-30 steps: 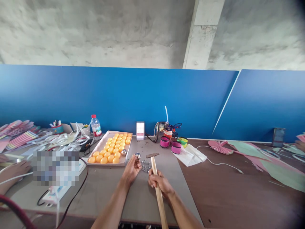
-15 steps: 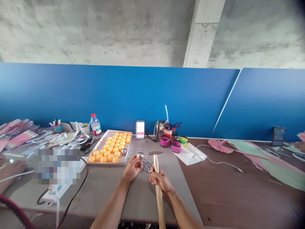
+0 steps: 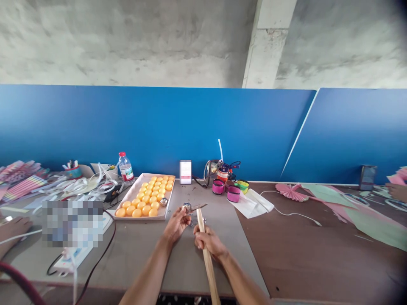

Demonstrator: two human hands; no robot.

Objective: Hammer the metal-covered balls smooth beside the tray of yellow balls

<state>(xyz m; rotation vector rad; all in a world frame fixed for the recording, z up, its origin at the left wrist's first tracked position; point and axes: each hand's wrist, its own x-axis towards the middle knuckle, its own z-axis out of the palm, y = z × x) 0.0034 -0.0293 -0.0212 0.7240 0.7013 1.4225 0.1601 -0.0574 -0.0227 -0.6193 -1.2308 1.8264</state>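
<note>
Between the fingertips of my left hand point(image 3: 178, 223) is a shiny silver metal ball point(image 3: 187, 206), held above the grey mat point(image 3: 187, 258). My right hand point(image 3: 208, 241) is wrapped around the wooden handle of a hammer point(image 3: 208, 267). The hammer's dark head reaches left to the ball; whether it touches cannot be made out. Some small shiny metal pieces point(image 3: 204, 220) lie on the mat behind my hands, partly hidden by them. To the left, a shallow pink-white tray point(image 3: 127, 189) holds rows of orange balls point(image 3: 146, 210) and one silver ball point(image 3: 164, 202).
A bottle with a red cap point(image 3: 126, 167) and a propped phone point(image 3: 185, 172) stand at the back. Pink straps point(image 3: 233, 193) and white paper point(image 3: 254, 203) lie right of centre. A power strip point(image 3: 83, 250) with cables lies left. Another person's hand point(image 3: 15, 231) is at the left edge.
The hammer head has swung left and tilted, from apart to right beside the silver ball. My right hand has shifted slightly left; my left hand keeps its hold.
</note>
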